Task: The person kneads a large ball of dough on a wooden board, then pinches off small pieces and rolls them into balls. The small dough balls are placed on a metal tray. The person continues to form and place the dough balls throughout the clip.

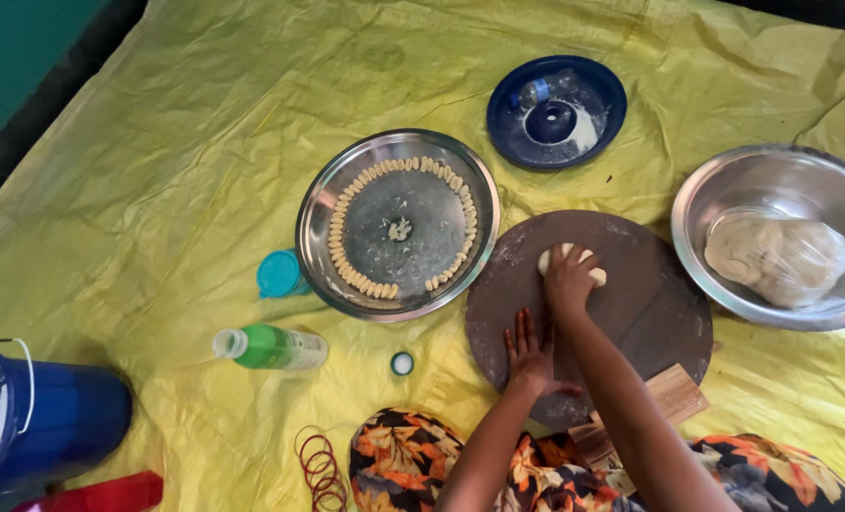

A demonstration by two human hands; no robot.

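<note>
A round dark board [650,303] lies on the yellow sheet in front of me. My right hand [568,281] presses down on a small pale lump of dough [562,254] near the board's far edge, fingers curled over it. My left hand [528,353] rests flat on the board's near left edge, fingers spread, holding nothing. To the left sits a steel tray [346,199] with a ring of small shaped dough pieces [342,242] around its rim and a little clump in the middle.
A steel bowl [773,166] at right holds bagged dough [778,256]. A blue plate [602,123] with flour lies at the back. A green bottle [271,347], teal lid [278,273], small cap [402,363], blue bucket [48,417], red bangles [320,466] and wooden tool [673,393] lie nearby.
</note>
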